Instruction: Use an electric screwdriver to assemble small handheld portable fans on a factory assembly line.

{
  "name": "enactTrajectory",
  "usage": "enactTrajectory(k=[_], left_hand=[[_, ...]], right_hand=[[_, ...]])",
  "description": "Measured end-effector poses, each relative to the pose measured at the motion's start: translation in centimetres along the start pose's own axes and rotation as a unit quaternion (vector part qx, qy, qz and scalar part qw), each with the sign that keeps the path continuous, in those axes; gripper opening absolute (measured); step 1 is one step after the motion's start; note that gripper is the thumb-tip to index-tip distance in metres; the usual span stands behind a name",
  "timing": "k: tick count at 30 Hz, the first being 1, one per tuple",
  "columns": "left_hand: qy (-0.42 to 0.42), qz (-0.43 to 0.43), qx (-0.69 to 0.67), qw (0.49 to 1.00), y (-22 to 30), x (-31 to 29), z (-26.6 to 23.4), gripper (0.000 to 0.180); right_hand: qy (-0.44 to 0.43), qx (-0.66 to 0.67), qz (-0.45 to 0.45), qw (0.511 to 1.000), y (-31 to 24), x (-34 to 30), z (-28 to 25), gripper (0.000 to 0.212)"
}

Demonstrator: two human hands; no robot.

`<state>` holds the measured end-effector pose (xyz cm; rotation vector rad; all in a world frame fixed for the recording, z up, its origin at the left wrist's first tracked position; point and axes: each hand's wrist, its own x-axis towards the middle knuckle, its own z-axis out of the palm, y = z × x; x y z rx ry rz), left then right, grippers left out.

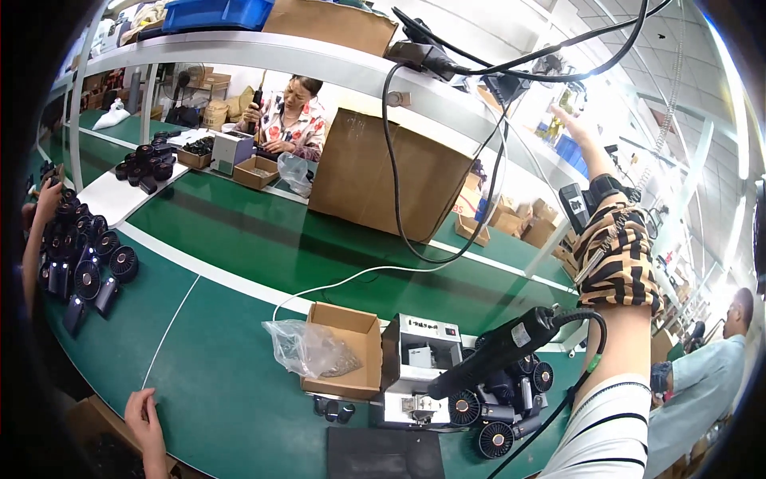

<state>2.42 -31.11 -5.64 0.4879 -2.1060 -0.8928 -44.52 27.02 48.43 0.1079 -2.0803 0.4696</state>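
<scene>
My right hand (576, 126) is raised high toward the upper shelf (319, 60), fingers spread and holding nothing; a striped cover wraps that forearm. My left hand (144, 419) rests at the near edge of the green table (231, 383), empty. A black electric screwdriver (495, 351) hangs tilted beside my right arm, with no hand on it. Under it stand a grey-white boxy machine (415, 359) and several black round fans (499, 415). Left of the machine, a small open cardboard box (351, 355) has a clear plastic bag (307, 347) spilling from it.
A large cardboard box (391, 176) stands on the green belt. Across it a co-worker (291, 116) holds a tool. Several black fans (88, 255) lie at the left by another person's arm (36, 231). Black cables (479, 191) hang from the shelf. Another person (702, 383) stands at right.
</scene>
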Motion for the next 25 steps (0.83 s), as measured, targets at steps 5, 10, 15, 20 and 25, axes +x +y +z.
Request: enactTrajectory(k=[5, 10, 15, 20, 25], left_hand=[[0.01, -0.022, 0.011, 1.0, -0.2, 0.3, 0.3, 0.012], [0.025, -0.012, 0.009, 1.0, -0.2, 0.0, 0.5, 0.011], [0.027, 0.009, -0.013, 1.0, -1.5, 0.0, 0.7, 0.012], [0.038, 0.014, -0.009, 0.999, -0.1, 0.0, 0.0, 0.013], [0.055, 0.041, -0.013, 0.998, 0.4, 0.2, 0.2, 0.016]], right_hand=[[0.016, 0.023, -0.054, 0.998, 2.9, 2.7, 1.6, 0.099], [0.036, -0.006, -0.096, 0.995, 3.1, 3.4, 2.7, 0.083], [0.188, 0.05, -0.122, 0.973, -1.6, -0.5, -0.5, 0.068], [0.157, 0.201, -0.114, 0.96, -6.0, -7.8, -5.4, 0.072], [0.104, 0.29, -0.061, 0.949, -5.4, -13.4, -13.9, 0.075]])
